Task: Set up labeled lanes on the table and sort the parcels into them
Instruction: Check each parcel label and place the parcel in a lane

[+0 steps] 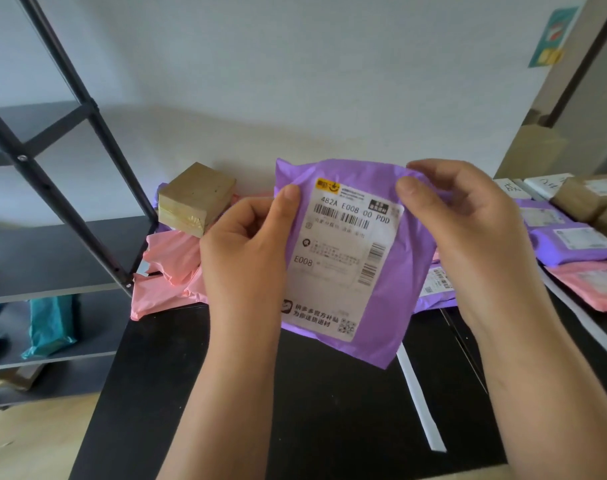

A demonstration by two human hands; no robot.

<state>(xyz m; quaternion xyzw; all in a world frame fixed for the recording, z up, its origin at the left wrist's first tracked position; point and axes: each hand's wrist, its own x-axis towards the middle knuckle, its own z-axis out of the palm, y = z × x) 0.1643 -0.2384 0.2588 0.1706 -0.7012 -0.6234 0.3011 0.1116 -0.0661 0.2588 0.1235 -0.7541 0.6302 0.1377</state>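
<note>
Black surface (329,410), white wall behind. White tape strips (419,400) mark lanes below and to the right of your right grip (468,230). Sorted parcels (572,244), purple and pink, lie in those lanes; the lane cards (544,183) beyond them are not legible. Pink mailers (170,268) and a taped carton (196,199) lie heaped behind your left grip (246,244), so sorting is judged partly done. Both grips pinch the upper edges of a purple parcel (399,289), held upright above the surface. Its label (336,258) reads "482A E008 00 PDD" and "E008"; the small print is illegible.
</note>
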